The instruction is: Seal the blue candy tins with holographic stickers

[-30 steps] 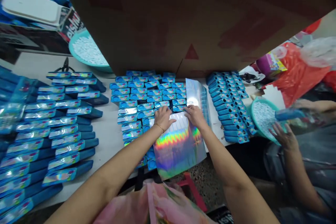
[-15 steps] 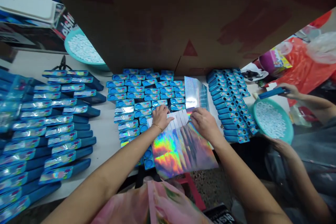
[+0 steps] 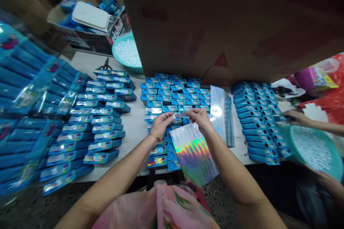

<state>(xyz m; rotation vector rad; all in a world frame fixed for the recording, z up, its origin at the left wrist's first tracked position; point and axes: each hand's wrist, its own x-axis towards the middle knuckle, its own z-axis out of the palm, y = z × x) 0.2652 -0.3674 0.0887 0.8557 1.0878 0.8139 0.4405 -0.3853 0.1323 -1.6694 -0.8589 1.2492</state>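
Note:
My left hand [image 3: 162, 125], with a thin bangle at its wrist, pinches one end of a narrow sticker strip [image 3: 181, 115]. The strip's other end is pinched in my right hand [image 3: 199, 117], so it stretches level between the two. Under it stand rows of blue boxes [image 3: 157, 161] with shiny labels and round recesses on top. A rainbow-shining sticker sheet [image 3: 197, 155] lies below my right hand, its lower part reaching past the table's front edge. Another silvery sheet stack [image 3: 219, 112] rests just right of my right hand.
Many blue boxes [image 3: 103, 137] fill the left side, and more with round holes [image 3: 255, 125] stand right. A large cardboard box [image 3: 188, 25] walls off the back. A co-worker's hand [image 3: 297, 118] holds a blue box over a teal basin [image 3: 333, 146] of white pieces.
My hands have left the sticker sheet and now hold a strip between them above the boxes. The sheet has turned and lies lower. The view has swung left.

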